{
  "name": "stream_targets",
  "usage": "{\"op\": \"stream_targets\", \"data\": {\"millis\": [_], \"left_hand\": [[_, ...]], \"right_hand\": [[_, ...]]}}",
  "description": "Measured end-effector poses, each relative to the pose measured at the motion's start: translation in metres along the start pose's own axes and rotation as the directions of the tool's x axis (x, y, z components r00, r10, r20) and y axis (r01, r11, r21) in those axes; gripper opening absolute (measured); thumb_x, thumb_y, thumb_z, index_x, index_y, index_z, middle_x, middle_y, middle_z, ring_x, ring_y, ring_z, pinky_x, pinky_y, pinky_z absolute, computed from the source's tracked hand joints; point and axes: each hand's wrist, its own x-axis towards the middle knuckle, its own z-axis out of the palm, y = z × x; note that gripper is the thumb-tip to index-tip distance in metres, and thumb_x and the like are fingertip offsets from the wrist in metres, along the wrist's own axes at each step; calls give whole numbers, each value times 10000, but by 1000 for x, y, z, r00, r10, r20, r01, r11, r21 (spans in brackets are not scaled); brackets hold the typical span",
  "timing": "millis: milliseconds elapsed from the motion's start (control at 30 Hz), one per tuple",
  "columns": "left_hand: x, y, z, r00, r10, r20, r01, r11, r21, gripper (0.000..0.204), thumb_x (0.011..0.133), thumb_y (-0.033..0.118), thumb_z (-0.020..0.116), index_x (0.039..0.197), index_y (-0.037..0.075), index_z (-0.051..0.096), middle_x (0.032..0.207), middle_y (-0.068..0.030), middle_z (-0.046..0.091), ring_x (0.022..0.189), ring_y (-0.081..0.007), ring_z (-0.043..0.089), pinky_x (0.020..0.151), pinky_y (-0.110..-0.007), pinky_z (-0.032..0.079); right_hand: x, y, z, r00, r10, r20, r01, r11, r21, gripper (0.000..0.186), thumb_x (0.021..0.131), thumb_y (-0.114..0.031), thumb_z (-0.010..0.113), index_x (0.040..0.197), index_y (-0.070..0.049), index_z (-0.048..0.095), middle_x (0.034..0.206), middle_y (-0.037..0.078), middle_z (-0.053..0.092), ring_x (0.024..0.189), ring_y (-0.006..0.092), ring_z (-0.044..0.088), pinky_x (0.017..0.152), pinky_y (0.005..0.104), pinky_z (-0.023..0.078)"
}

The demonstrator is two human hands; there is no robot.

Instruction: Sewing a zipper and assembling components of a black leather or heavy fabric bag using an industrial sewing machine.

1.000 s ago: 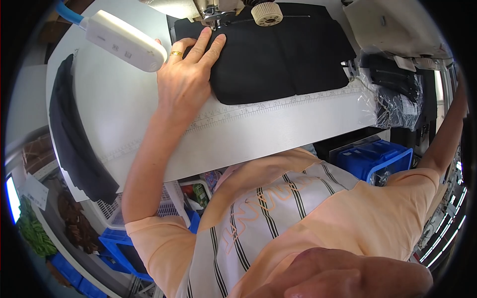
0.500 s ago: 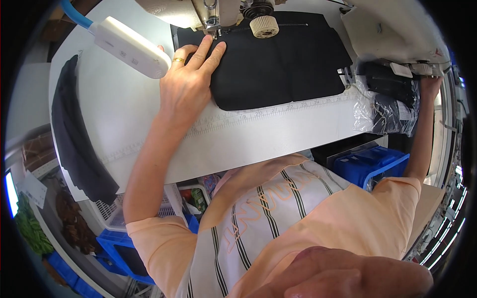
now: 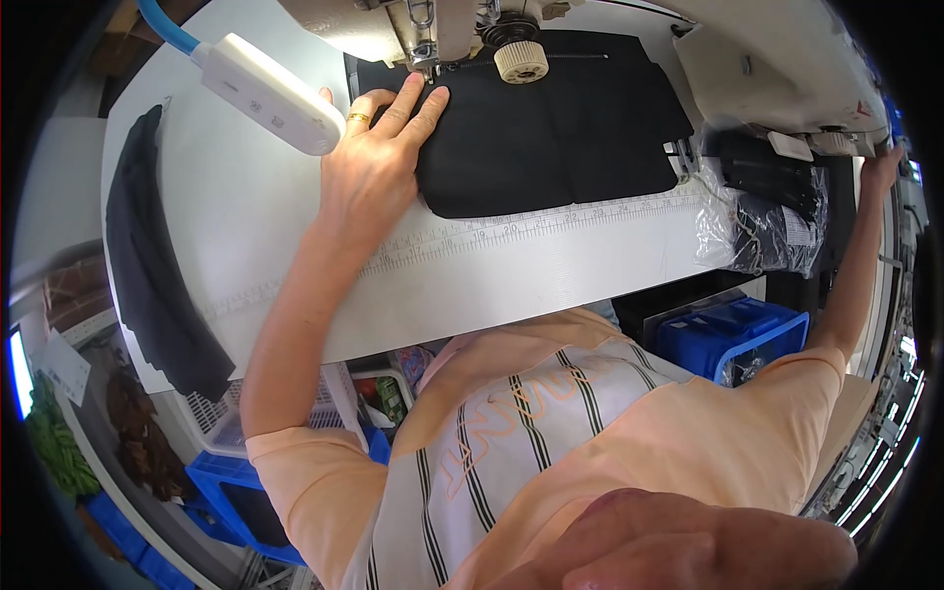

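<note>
Left hand (image 3: 379, 147) spread flat on black fabric (image 3: 551, 123) beside the sewing machine's needle (image 3: 430, 61); right hand (image 3: 882, 165) outstretched, grip unclear.

White sewing table (image 3: 551, 280) w/ ruler strip along front edge. On it: black fabric piece (image 3: 551, 128) at 12 o'clock, dark cloth (image 3: 147, 265) at 9, plastic-bagged bundle (image 3: 762, 211) at 3.

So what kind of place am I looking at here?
Most likely a garment sewing workshop. An industrial sewing machine stands over black fabric on a white table with a ruler strip, the left hand rests on the cloth, and blue crates sit below.
</note>
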Motion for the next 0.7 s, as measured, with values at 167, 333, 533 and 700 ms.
{"op": "stream_targets", "data": {"millis": [167,333,533,700], "left_hand": [[3,-2,2,1000,9,-9,-9,1000,-23,563,693,-3,645,1228,172,656,1276,-48,627,1017,-242,593,1050,-674,280],[7,-1,-1,999,30,17,-30,999,-24,586,686,1,646,1252,152,630,1277,-51,616,1038,-245,577,1032,-680,294],[-2,-3,-2,999,7,52,-5,999,-47,569,725,19,624,1283,129,605,1264,-66,613,1056,-253,558,1027,-666,273],[2,3,-4,998,14,69,-12,999,-33,541,768,55,613,1302,134,597,1237,-90,625,1066,-257,557,1040,-659,272]], "right_hand": [[42,-15,2,992,99,72,-80,970,-228,475,1000,-306,497,1301,62,485,1239,187,570,1126,322,578,995,439,469],[-34,40,11,974,-209,-87,221,960,172,428,1003,-333,440,1155,44,573,1075,162,627,1056,274,604,904,395,507],[2,67,-11,861,-506,-44,481,840,-253,537,1004,-427,433,1086,63,640,1047,146,651,973,205,570,887,351,424],[0,-13,8,999,-48,14,49,998,-51,441,948,-386,592,1064,33,667,1071,129,663,957,194,611,870,324,454]]}}
